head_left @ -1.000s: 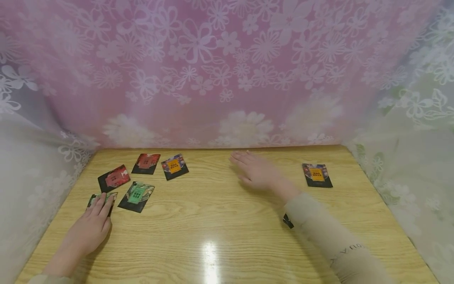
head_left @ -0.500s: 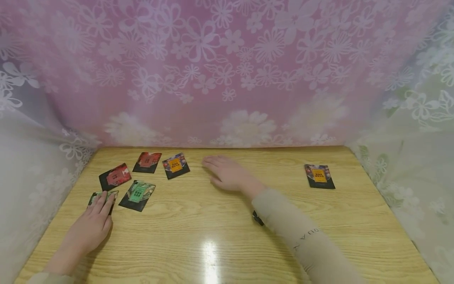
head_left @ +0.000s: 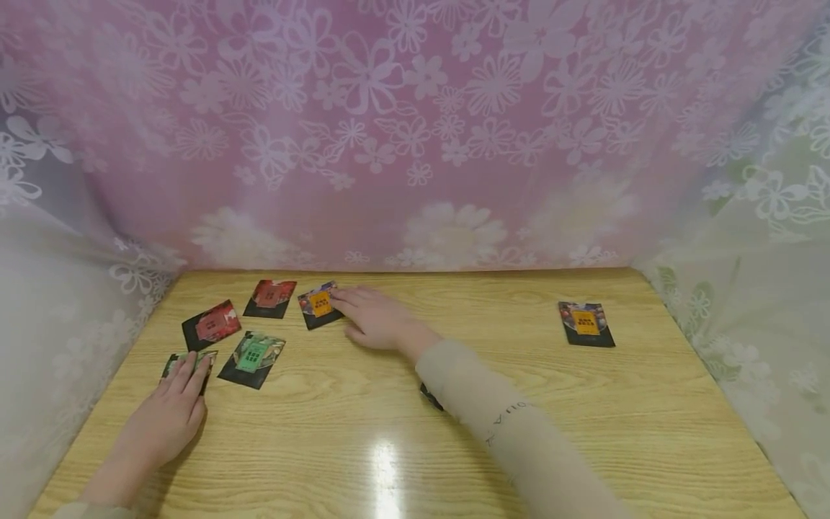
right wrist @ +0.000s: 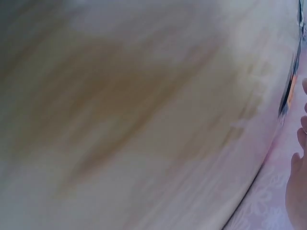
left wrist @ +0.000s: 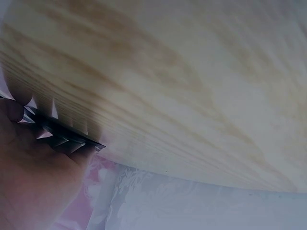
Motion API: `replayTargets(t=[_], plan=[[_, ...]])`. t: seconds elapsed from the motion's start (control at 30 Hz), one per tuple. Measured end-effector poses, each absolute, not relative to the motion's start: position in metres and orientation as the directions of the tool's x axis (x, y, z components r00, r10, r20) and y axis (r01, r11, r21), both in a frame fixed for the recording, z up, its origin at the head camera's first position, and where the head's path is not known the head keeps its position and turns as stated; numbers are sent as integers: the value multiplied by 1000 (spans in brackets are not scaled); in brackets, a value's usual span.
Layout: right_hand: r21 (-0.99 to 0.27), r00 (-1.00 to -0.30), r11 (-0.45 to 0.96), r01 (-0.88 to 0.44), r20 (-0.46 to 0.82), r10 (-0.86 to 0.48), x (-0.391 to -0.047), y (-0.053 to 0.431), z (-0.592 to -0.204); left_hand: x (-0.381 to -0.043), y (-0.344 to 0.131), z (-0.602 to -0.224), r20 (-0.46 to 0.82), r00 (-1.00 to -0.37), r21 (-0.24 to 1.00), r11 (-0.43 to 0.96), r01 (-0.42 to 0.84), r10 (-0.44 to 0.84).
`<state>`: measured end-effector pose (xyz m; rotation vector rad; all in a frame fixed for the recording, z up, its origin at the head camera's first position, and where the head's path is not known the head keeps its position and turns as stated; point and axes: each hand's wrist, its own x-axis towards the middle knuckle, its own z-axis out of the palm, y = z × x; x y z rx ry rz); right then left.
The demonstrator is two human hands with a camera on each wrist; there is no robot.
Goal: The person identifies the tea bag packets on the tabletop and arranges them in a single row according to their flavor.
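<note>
My left hand lies with straight fingers on a small black packet with a green label, covering much of it. In the left wrist view that dark packet shows edge-on at the fingers. My right hand reaches left with its fingers extended, fingertips overlapping the right edge of a packet with an orange label. The right wrist view has this hand at the right margin, fingers near the thin packet edge. A second green-label packet lies beside the left hand.
Two red-label packets lie at the back left of the wooden table. Another orange-label packet lies far right. A pink floral curtain hangs behind the table, with pale sheer cloth at both sides.
My right hand has moved left across the back of the table to the orange-label packet. The left hand stays in place on the green-label packet.
</note>
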<state>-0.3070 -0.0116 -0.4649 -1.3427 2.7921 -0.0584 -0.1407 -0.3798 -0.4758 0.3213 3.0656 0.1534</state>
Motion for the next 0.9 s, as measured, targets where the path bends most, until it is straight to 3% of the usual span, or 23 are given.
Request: replayTargets(t=[0.43,0.9], plan=[[31,-603,604,-796,-123,-788,-309,-43,-471,-141,-381,-477,-42,-978,108,974,198,203],[18,-615,619,-785,-141,-776,-302,-16,-471,-141,-382,-479,-35,-979,104,975,196,200]])
